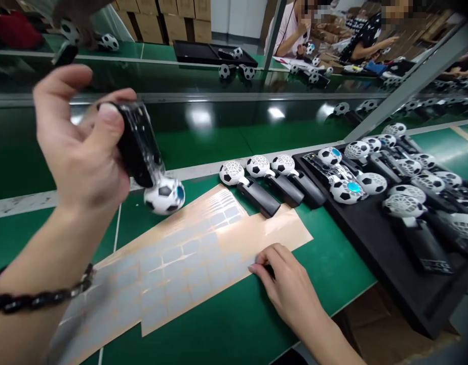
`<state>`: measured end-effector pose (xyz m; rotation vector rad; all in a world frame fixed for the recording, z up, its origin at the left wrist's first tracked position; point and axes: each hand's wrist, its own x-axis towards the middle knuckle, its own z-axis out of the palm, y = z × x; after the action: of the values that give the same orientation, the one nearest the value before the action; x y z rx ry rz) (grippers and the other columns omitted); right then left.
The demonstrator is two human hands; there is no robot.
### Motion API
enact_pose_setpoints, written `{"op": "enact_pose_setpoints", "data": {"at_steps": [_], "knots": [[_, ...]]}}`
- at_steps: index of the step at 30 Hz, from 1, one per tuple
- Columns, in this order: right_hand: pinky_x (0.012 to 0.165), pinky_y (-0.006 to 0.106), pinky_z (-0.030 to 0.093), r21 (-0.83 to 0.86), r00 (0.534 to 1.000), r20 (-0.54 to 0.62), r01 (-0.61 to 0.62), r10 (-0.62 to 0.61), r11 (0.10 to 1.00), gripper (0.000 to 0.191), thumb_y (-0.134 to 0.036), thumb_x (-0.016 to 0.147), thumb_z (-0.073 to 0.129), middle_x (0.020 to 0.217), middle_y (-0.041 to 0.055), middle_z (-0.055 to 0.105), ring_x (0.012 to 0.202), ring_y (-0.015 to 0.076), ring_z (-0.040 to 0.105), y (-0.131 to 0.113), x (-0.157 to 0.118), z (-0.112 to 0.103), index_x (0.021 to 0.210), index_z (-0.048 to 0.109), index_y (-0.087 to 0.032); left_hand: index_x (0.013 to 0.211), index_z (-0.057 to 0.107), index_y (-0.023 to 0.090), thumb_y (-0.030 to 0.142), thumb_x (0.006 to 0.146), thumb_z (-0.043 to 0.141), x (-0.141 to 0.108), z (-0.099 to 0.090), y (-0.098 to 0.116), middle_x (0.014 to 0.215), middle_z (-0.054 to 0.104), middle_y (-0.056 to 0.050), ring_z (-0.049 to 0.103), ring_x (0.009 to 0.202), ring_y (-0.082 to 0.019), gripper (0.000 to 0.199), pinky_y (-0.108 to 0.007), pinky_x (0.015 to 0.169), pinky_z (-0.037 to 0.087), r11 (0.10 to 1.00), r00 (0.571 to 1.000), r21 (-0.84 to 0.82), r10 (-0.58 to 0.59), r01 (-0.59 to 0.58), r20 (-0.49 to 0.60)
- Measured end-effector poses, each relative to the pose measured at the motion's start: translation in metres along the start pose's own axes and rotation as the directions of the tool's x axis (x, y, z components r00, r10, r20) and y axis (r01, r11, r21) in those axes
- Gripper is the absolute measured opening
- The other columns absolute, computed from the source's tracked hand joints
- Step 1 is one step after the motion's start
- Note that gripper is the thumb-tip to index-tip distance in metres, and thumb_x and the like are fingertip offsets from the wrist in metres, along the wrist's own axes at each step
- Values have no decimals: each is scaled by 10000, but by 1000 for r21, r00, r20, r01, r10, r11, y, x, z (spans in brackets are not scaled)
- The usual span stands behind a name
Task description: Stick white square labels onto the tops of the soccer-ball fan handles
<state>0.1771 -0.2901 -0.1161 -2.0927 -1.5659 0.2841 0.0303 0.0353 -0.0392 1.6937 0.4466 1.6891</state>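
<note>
My left hand (82, 147) is raised and shut on the black handle of a football-shaped handheld fan (143, 157), whose black-and-white ball head (164, 195) hangs below it with a blue centre. Under it lies a peach-backed sheet of translucent labels (181, 263). My right hand (283, 284) rests on that sheet's right edge, with a small dark object partly hidden beneath its fingers. Three similar fans (259, 182) lie in a row beside the sheet, their handles touching its far edge.
A black tray (371, 253) crowded with several fans fills the right of the green workbench (234, 324). Behind a metal rail and glass panel, co-workers sit at another bench with more fans. Cardboard boxes (173, 15) are stacked at the back.
</note>
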Motion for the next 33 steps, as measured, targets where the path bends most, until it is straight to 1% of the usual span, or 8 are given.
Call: {"op": "enact_pose_setpoints", "data": {"at_steps": [5,10,12,15,17,21,27,33], "knots": [[639,360,579,56,995,49,-93,91,994,52,-187,950,583,922,84,697,824,268,718,1,3,3,988,602,-217,1139,647,211,434,979,634,-64,26,45,1088,780,-37,744,823,-163,275,-261,645,623,979,998,-198,-43,50,43],[625,330,559,229,980,148,-167,135,959,191,-266,987,514,788,29,683,715,224,695,1,10,-13,797,505,-247,1189,618,242,584,798,801,-76,23,52,992,773,-48,718,651,-159,551,-252,558,609,995,981,-100,14,6,192],[738,366,588,477,939,306,-293,156,829,270,-415,996,528,871,56,725,814,238,717,5,11,-25,786,487,-249,1154,635,216,459,802,830,-73,21,57,911,757,-56,728,682,-179,470,-262,594,615,993,943,51,-116,105,312],[941,450,565,719,862,475,-495,175,487,415,-631,930,592,1027,99,737,1038,283,703,9,16,-39,791,533,-244,1045,661,171,370,879,699,-71,22,68,881,737,-78,727,710,-194,262,-281,608,608,959,885,179,-272,219,378],[839,376,596,775,851,480,-526,214,350,441,-658,884,663,915,59,712,889,225,708,4,27,-47,793,567,-237,1024,647,169,342,855,685,-71,23,72,836,727,-62,707,658,-179,245,-259,557,584,967,898,160,-245,199,365],[445,174,439,862,918,388,-392,81,320,412,-553,850,779,588,-56,566,464,78,514,-34,70,-67,768,561,-213,968,641,180,309,786,755,-63,14,77,747,722,-29,667,563,-147,251,-220,508,549,984,909,170,-26,-49,415],[521,205,563,944,992,73,-35,-101,329,225,-298,797,860,633,-40,687,536,112,651,-111,127,-89,844,655,-217,1009,636,182,323,806,775,-44,-9,90,824,762,-47,717,634,-142,284,-191,569,560,879,845,266,234,-395,480],[516,170,566,920,978,95,-16,-184,393,110,-202,793,837,646,-46,702,527,90,662,-134,138,-78,780,730,-222,1041,609,194,320,830,732,-37,-19,95,864,781,-49,744,687,-151,275,-199,599,564,821,808,293,302,-490,506]]}}
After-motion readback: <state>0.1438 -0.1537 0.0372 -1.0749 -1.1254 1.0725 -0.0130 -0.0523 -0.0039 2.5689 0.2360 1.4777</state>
